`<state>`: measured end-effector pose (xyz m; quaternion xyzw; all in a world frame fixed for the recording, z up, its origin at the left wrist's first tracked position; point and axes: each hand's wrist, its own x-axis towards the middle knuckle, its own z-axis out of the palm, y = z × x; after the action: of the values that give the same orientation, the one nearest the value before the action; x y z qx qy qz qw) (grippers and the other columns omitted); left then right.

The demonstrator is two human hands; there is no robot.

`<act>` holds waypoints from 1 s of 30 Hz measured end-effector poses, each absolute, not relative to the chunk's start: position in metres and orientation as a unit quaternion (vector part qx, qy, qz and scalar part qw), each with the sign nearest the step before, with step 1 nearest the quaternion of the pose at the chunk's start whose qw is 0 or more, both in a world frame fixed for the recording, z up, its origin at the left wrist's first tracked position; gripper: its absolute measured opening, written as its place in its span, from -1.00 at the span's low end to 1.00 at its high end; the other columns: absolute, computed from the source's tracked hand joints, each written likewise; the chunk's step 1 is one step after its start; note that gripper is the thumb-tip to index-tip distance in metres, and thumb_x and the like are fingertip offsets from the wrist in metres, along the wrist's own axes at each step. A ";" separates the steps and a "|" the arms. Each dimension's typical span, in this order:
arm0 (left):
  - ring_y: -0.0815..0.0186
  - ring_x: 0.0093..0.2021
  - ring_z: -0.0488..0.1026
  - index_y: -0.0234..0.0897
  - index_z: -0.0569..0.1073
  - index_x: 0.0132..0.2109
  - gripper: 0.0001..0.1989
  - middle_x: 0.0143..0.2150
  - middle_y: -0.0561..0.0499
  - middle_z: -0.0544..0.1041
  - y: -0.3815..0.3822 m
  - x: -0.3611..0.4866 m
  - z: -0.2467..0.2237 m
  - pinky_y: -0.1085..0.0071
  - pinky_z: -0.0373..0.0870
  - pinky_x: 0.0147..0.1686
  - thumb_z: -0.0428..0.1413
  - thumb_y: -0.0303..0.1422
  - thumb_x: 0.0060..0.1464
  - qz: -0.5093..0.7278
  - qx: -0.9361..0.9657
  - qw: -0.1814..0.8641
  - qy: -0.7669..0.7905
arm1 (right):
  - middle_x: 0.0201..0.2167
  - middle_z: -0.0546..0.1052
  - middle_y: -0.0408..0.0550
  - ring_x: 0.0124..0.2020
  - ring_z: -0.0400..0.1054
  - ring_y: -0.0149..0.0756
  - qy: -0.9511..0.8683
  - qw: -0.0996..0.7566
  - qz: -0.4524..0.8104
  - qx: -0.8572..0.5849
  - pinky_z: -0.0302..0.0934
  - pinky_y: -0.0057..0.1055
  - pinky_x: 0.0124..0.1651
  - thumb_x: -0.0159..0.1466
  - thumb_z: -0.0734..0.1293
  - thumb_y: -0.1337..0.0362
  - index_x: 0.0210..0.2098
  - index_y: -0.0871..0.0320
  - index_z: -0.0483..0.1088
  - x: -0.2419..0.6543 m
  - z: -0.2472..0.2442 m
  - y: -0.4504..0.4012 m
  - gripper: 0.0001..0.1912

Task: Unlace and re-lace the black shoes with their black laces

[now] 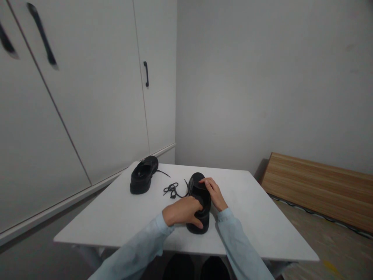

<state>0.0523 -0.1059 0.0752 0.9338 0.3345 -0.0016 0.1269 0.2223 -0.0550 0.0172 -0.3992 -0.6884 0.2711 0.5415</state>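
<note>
A black lace-up shoe (197,229) stands on the white table in front of me, its toe pointing away. My left hand (185,210) grips it from the left, with the fingers reaching into the opening and the thumb by the heel. On the shoe's right side lies my right hand (215,193), its fingers curled over the upper near the tongue. A black shoelace (171,189) is loosely looped on the table left of this shoe. The fingertips inside the shoe are hidden.
A second black shoe (142,177) sits at the far left of the white table (116,225), a lace trailing from it to the right. White cabinets (96,97) line the left side. Beyond the table's right edge lies a wood-grain board (317,186) by the wall.
</note>
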 end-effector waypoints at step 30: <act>0.33 -0.31 0.49 -0.33 0.49 -0.19 -0.73 -0.33 -0.06 0.57 -0.010 0.031 0.081 0.48 0.33 -0.27 -0.01 -0.26 0.14 0.375 0.739 0.221 0.514 | -0.26 0.46 -0.04 -0.14 0.33 -0.22 -0.696 0.529 0.275 -0.401 0.15 -0.27 0.01 0.28 0.20 0.13 -0.34 0.09 0.50 0.223 0.016 -0.051 -0.72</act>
<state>0.0308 -0.0096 0.0807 0.7387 0.5144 0.3754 0.2208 0.2233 -0.0508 0.0159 -0.4009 -0.6958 0.2750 0.5287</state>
